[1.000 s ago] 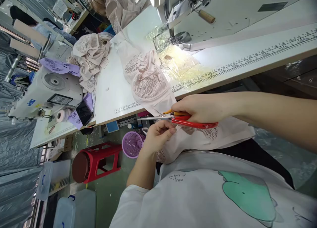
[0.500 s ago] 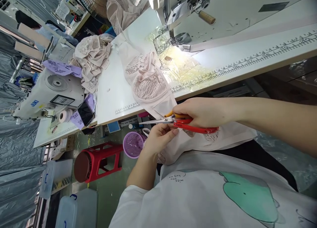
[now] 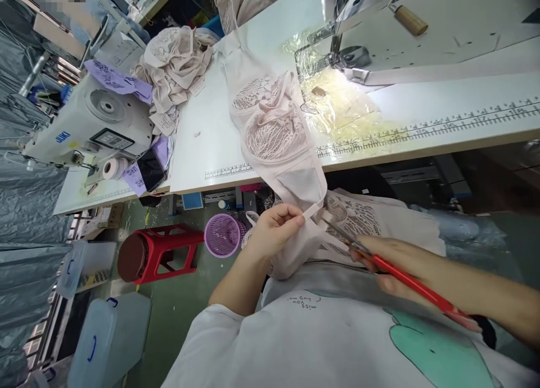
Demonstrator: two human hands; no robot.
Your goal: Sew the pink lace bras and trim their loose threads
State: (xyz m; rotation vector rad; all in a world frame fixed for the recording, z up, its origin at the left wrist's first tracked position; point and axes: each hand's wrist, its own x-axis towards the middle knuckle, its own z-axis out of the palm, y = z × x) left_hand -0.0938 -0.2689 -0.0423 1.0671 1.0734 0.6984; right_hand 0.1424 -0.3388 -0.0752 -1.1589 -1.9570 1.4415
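Note:
Between thumb and fingers, my left hand (image 3: pixel 276 230) pinches a narrow pale strap end at the lower edge of a beige lace bra (image 3: pixel 276 132). The bra's cups lie on the white sewing table (image 3: pixel 215 135) and its band hangs over the front edge. My right hand (image 3: pixel 375 258) is closed around red-handled scissors (image 3: pixel 407 278). Their blades point up and left, close to the strap; whether they touch the fabric I cannot tell. More beige lace fabric (image 3: pixel 363 219) rests across my lap, partly behind the right hand.
A sewing machine (image 3: pixel 455 34) stands at the upper right, with clear plastic film (image 3: pixel 337 107) under its needle area. Left are a heap of beige garments (image 3: pixel 177 67), a second machine (image 3: pixel 109 118) and a phone (image 3: pixel 152 170). Below sit a purple basket (image 3: pixel 222 236) and red stool (image 3: pixel 169 256).
My right hand has drawn right and down with the scissors, which have turned from pointing left to up-left. The left hand keeps its pinch, now with the strap end showing. The view has shifted.

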